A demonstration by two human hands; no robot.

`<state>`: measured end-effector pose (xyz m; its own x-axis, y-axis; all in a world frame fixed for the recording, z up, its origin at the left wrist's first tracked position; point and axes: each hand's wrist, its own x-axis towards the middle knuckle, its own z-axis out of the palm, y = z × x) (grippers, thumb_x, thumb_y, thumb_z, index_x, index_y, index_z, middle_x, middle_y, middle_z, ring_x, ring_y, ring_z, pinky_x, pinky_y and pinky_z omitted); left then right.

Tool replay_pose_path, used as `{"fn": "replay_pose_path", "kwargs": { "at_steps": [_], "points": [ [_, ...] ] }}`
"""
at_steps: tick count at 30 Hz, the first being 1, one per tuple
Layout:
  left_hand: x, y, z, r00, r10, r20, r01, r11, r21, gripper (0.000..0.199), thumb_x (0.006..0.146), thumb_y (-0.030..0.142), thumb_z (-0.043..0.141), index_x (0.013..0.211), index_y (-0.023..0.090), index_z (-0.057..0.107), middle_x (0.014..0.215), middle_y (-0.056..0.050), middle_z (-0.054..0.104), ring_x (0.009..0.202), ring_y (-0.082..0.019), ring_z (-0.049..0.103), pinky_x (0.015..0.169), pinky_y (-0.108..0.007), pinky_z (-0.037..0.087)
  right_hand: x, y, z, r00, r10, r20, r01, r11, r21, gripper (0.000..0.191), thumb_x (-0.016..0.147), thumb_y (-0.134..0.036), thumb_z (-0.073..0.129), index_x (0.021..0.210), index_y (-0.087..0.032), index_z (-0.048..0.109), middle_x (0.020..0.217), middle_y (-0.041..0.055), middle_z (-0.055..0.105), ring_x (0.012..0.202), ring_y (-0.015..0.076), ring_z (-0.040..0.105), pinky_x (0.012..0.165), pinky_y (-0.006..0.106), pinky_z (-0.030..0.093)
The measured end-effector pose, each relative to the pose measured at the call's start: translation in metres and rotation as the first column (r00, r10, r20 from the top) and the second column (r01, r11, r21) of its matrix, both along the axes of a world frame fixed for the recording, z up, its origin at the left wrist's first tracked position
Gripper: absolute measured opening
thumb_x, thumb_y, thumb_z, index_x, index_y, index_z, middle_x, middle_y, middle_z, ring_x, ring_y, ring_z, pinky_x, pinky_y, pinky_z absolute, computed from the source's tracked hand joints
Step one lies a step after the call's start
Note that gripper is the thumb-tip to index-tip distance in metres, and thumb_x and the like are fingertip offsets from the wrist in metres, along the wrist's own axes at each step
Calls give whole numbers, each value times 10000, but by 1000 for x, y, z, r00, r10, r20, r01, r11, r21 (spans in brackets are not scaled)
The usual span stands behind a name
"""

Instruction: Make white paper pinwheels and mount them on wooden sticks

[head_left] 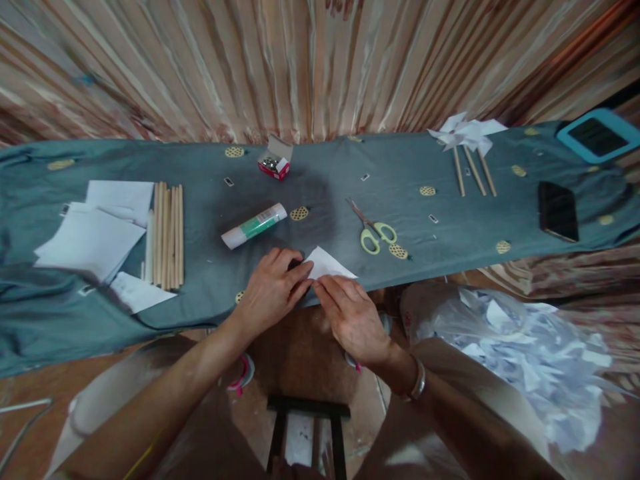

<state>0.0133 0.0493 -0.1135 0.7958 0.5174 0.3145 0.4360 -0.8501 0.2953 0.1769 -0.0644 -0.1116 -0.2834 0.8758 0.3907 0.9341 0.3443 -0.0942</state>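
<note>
A small white sheet of paper (329,265), folded into a triangle, lies at the front edge of the cloth-covered table. My left hand (273,287) grips its left corner between thumb and fingers. From the right, my right hand (353,317) has its fingers pressed together on the paper's lower edge, close to the left fingertips. The palms hide part of the sheet. Beyond my left hand rests a glue stick (255,225) with a green label. Scissors (373,230) with light green handles lie past my right hand, blades slightly apart.
White paper sheets (93,237) and wooden sticks (169,233) lie at left. A small red box (275,163) of metal pieces stands at the back. Paper pinwheels (465,133) on sticks, a phone (558,212) and a blue-framed device (600,135) are at right. Below sits a bag of paper scraps (530,360).
</note>
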Motion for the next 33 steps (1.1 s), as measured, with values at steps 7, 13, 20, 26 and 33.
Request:
{"fn": "replay_pose_path", "kwargs": {
  "at_steps": [7, 13, 20, 26, 33],
  "points": [
    [-18, 3, -5, 999, 30, -10, -31, 998, -52, 296, 956, 284, 495, 1167, 165, 666, 1121, -133, 587, 971, -250, 511, 828, -417, 478, 31, -15, -6, 998, -65, -23, 65, 998, 18, 331, 923, -75, 455, 1209, -77, 622, 1194, 158, 673, 1126, 271, 575, 942, 415, 516],
    [-34, 5, -8, 999, 49, -16, -50, 998, -27, 291, 959, 282, 496, 1186, 211, 663, 1138, -112, 592, 988, -245, 516, 829, -398, 459, 51, -27, -9, 994, -94, -62, 92, 995, -32, 389, 891, -38, 432, 1241, -69, 600, 1218, 190, 643, 1167, 285, 556, 985, 458, 516],
    [-38, 2, -7, 997, 61, -37, -62, 998, -26, 294, 970, 286, 476, 1195, 224, 655, 1158, -97, 591, 1016, -239, 513, 838, -378, 449, 58, -23, 2, 963, -181, -198, 171, 983, -67, 344, 920, -111, 457, 1224, -132, 617, 1216, 158, 662, 1140, 277, 591, 963, 481, 520],
    [-37, 1, -6, 995, 79, -65, -80, 997, -10, 309, 981, 296, 444, 1190, 222, 659, 1161, -112, 595, 1010, -251, 510, 826, -398, 452, 46, 1, 4, 873, -273, -405, 227, 961, -157, 323, 922, -322, 562, 1186, -156, 644, 1273, 159, 633, 1208, 282, 571, 1032, 489, 472],
    [-37, 1, -10, 997, 73, -17, -73, 997, -5, 294, 966, 272, 468, 1180, 217, 663, 1151, -128, 611, 1005, -258, 520, 795, -397, 454, 35, 18, -8, 695, -323, -642, 227, 946, -230, 70, 839, -263, 637, 854, -205, 674, 1140, 107, 694, 1089, 243, 646, 976, 441, 488]
  ]
}}
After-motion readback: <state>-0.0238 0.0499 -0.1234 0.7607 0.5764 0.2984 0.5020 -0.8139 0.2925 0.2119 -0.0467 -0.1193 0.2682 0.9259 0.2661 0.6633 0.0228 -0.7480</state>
